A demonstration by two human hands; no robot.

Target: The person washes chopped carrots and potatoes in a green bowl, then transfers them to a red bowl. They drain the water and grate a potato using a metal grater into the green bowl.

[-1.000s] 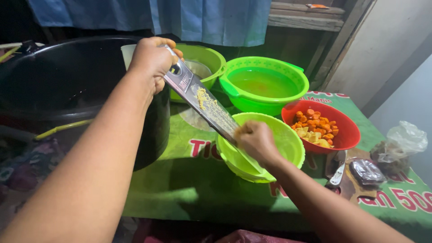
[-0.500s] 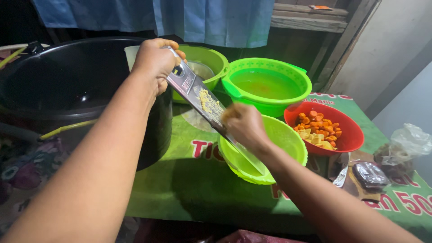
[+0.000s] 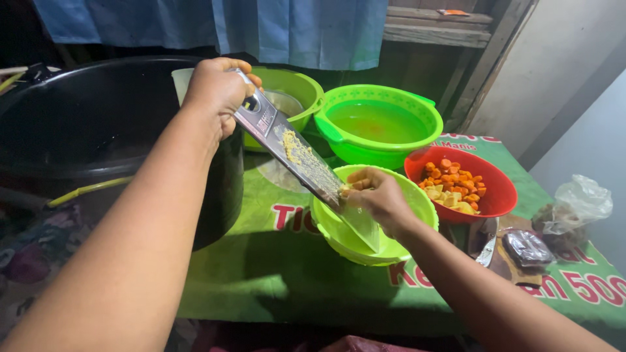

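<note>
Head view: the left hand (image 3: 218, 91) has its fingers wrapped round the top of a metal grater (image 3: 297, 156), which slants down into a green bowl (image 3: 404, 251) on the desk (image 3: 274, 280). The right hand (image 3: 381, 199) has its fingers pinching a yellow piece (image 3: 357, 179) against the grater's lower face, over that bowl. Yellow shreds cling to the grater. Behind, a green basin (image 3: 381, 146) holds orange-tinged water. A red bowl (image 3: 489, 202) holds orange and yellow chunks. A large black pot (image 3: 98, 150) stands at left.

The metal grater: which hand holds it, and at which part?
The left hand grips the grater at its upper handle end. The right hand presses a small pale piece against its lower face.
</note>
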